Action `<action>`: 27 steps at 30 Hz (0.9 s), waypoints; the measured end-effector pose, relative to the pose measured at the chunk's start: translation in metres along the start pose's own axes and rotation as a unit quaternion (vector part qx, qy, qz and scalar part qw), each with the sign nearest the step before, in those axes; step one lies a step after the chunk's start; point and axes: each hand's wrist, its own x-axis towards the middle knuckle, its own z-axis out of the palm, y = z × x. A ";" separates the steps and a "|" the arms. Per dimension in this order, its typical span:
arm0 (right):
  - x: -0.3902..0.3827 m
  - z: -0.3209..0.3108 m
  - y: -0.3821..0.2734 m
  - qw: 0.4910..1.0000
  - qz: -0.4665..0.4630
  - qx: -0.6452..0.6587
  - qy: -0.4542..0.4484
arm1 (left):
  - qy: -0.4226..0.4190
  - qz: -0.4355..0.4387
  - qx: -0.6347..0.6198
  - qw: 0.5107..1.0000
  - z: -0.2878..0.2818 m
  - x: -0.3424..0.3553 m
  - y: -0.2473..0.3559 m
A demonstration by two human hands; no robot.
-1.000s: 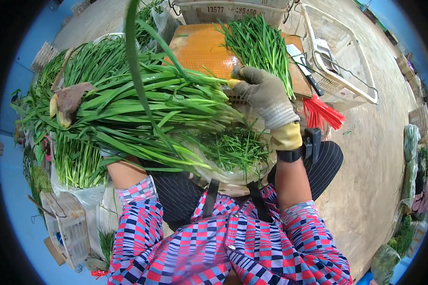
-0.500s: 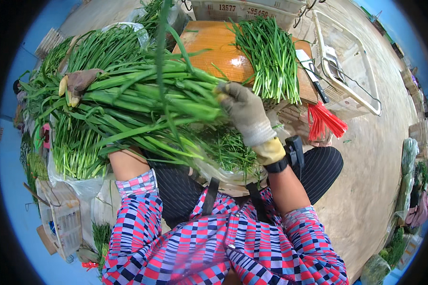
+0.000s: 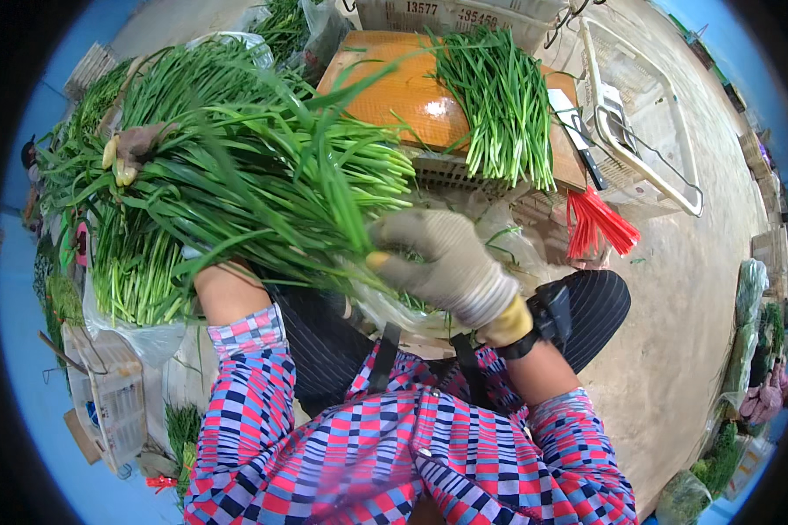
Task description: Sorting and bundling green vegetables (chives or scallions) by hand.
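A big bunch of garlic chives (image 3: 263,175) lies across my left forearm, its pale cut ends pointing right. My left hand (image 3: 136,150), in a worn glove with yellowish fingertips, curls round the bunch at its leafy left end; most of that hand is under the leaves. My right hand (image 3: 451,262), in a beige knit glove over a yellow cuff, is at the near right side of the bunch. Its fingers are smeared by motion and touch or nearly touch some blurred leaves; whether they grip any is unclear.
Ahead stands a wooden board (image 3: 394,83) bearing a trimmed pile of chives (image 3: 503,114) and a knife (image 3: 578,140). Red ties (image 3: 597,226) hang at its right corner, near a white plastic crate (image 3: 674,157). More chives (image 3: 136,271) fill a plastic-lined container at left.
My right hand has moved from the cut ends down and nearer to my body. The bunch's near leaves have swung and spread. My left hand stays almost in place.
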 end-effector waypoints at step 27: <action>0.033 -0.014 0.105 0.664 0.141 0.678 0.283 | -0.271 0.158 -0.244 0.918 0.009 0.012 0.057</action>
